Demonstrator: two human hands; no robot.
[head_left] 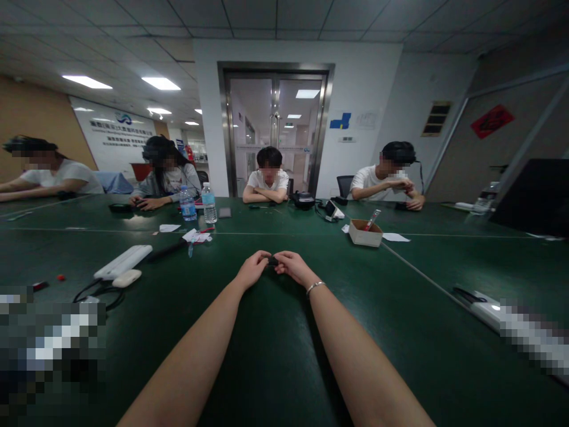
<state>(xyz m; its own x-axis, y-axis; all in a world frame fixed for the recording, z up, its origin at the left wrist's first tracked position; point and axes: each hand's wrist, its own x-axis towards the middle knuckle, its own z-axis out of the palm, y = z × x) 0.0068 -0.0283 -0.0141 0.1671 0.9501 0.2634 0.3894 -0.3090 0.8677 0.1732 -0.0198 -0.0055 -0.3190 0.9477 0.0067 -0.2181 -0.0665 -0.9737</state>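
Both my arms reach forward over the dark green table. Between my fingertips is a small black object, too small and too covered to name. My left hand grips its left side with closed fingers. From the right, my right hand pinches the same object, and a silver bracelet circles that wrist. The two hands nearly meet, low over the tabletop. My fingers hide most of the object's outline.
On the left lie a white power strip, a white oval device and black cable. Two water bottles stand farther back. A small box is at the right, and another power strip lies nearer. Several people sit across the table.
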